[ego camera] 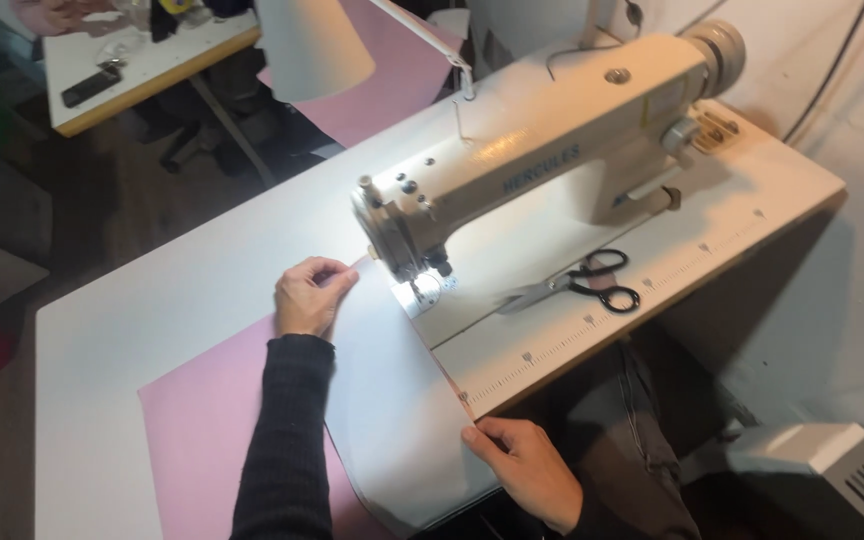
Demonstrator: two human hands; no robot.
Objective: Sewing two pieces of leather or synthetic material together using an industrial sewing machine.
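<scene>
A cream industrial sewing machine [552, 130] stands on a white table [152, 290]. A white sheet [392, 400] lies over a pink sheet [202, 430], with its edge running under the presser foot [422, 285]. My left hand [310, 295] pinches the sheets' far corner just left of the needle. At the table's front edge, my right hand [532, 470] grips the near corner of the white sheet. Both arms wear dark sleeves.
Black-handled scissors [577, 285] lie on the table to the right of the needle. A white lamp shade [312, 45] hangs over the machine's left. Another table [142, 70] with small items stands at the back left. A grey ribbed appliance [832, 475] sits at the lower right.
</scene>
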